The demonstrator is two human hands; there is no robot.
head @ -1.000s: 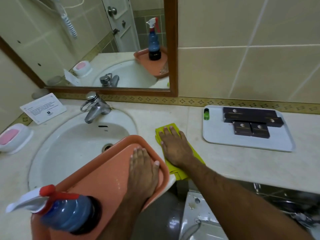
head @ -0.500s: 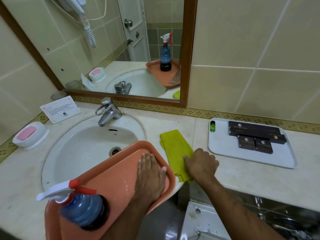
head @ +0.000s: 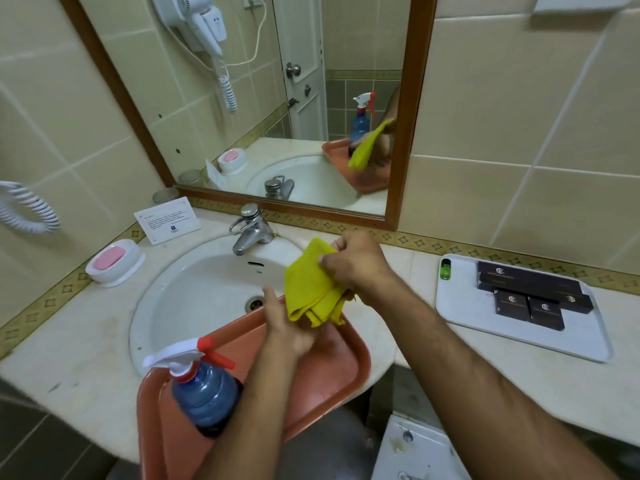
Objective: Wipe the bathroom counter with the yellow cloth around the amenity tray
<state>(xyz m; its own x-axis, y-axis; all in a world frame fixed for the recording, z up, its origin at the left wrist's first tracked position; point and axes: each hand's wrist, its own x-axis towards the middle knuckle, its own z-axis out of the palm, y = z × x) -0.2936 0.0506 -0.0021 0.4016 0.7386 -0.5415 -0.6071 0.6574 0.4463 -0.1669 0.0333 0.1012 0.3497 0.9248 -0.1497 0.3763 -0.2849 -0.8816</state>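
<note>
The yellow cloth (head: 313, 291) hangs folded in the air above the sink's right rim. My right hand (head: 356, 263) pinches its upper edge. My left hand (head: 289, 325) is under its lower folds and touches them from below, over the orange tray. The white amenity tray (head: 460, 306) lies on the beige counter (head: 415, 327) to the right, with several dark boxes and a small green item on it. The cloth is off the counter.
An orange tray (head: 332, 372) rests across the sink's front rim and holds a blue spray bottle (head: 204, 393). Also here are the white sink (head: 194, 292), the tap (head: 251, 232), a pink soap dish (head: 114, 259) and a card (head: 168, 220) at left.
My right hand has lifted the cloth off the counter and brought it left over the sink. My left hand has left the orange tray and risen to the cloth.
</note>
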